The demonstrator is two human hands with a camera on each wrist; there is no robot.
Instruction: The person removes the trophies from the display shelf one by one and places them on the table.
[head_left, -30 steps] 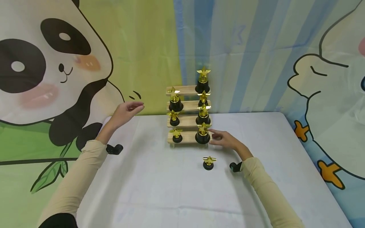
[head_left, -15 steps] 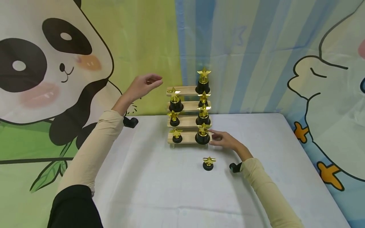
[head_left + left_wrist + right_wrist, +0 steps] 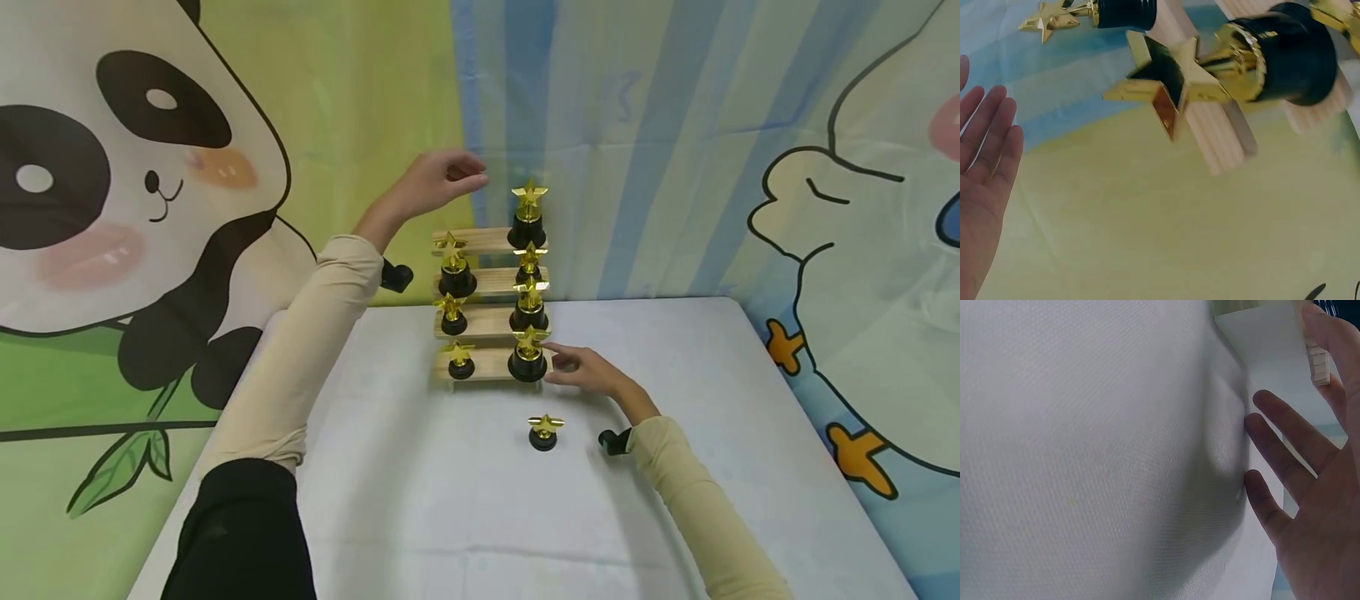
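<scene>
One empty left grip [image 3: 437,182] is hovering, narrowly parted, beside the topmost trophy [image 3: 528,225]; the right grip [image 3: 588,372] is pinching the lowest step [image 3: 489,365] of the wooden stand [image 3: 491,282]. A white-clothed counter [image 3: 465,508] is supporting the stand before a cartoon-printed backdrop [image 3: 360,100]. Seven trophies [image 3: 457,279] are occupying the steps; one small trophy [image 3: 543,437] is standing in front.

There are eight trophies [image 3: 527,367], four shelves [image 3: 491,364], one table [image 3: 465,508].

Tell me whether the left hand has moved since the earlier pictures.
Yes. Against the rack in the head view, the left hand has moved up and to the right.
</scene>
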